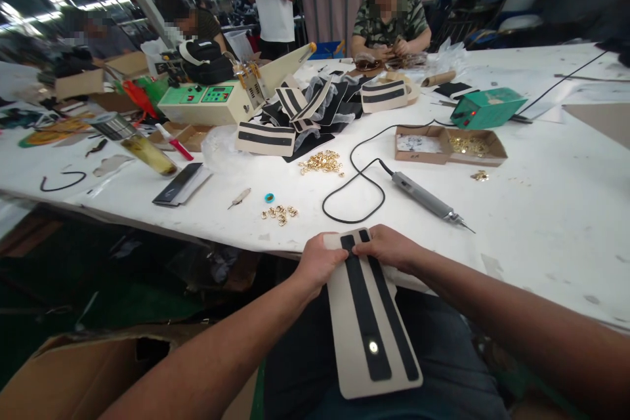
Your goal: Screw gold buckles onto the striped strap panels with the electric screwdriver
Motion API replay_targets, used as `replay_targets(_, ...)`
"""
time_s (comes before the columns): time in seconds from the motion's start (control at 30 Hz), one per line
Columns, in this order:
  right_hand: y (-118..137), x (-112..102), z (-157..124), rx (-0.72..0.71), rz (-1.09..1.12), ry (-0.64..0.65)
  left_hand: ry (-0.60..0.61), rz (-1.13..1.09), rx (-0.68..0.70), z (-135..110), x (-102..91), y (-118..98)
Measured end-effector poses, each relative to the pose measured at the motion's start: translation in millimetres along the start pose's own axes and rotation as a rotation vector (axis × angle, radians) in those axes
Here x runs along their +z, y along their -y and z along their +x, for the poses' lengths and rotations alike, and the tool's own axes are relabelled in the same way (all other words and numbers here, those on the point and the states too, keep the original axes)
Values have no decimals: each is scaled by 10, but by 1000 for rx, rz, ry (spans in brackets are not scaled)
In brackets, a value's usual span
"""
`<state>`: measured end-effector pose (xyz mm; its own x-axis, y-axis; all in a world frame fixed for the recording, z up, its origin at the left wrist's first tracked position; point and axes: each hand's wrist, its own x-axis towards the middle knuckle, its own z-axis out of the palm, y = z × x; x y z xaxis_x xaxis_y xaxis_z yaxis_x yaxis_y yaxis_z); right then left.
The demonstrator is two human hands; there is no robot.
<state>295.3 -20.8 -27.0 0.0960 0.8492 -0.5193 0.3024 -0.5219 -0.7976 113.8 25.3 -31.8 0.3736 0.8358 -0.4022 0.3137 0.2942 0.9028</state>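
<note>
My left hand (319, 261) and my right hand (390, 247) are closed on the far end of a beige panel with two black strips (344, 335). Both thumbs press on the wider strip close together; whatever lies under them is hidden. The panel slopes down over my lap, and a round gold metal fitting (373, 346) shows near the strip's lower end. On the table beyond my hands lie loose gold metal fittings (280, 212), a small turquoise ring-shaped piece (269, 197) and a grey pen-shaped electric screwdriver (426, 198) with a black cable.
A larger pile of gold fittings (321, 162) lies before stacked striped panels (266, 138). Cardboard trays (424, 157) and a green power box (488, 107) stand right; a cream machine (207, 108), jar (147, 154) and black booklet (178, 185) left. A person (391, 20) sits opposite.
</note>
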Motion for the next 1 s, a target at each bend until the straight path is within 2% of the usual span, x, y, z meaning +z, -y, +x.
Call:
replay_targets(0.27, 2, 79, -3, -28, -143, -116, -79, 175, 40, 27, 38, -19)
replay_targets(0.47, 48, 15, 73, -45, -240, -79, -95, 298, 62, 36, 55, -48)
replay_targets(0.77, 77, 2, 72, -41, -247, -51, -119, 522, 143, -38, 26, -142)
replay_targets(0.87, 104, -10, 51, -38, -239, -55, -150, 678, 288, -132, -19, -135)
replay_targets(1.0, 108, -14, 53, -66, -216, -35, -184, 881, 614, -178, -80, -47)
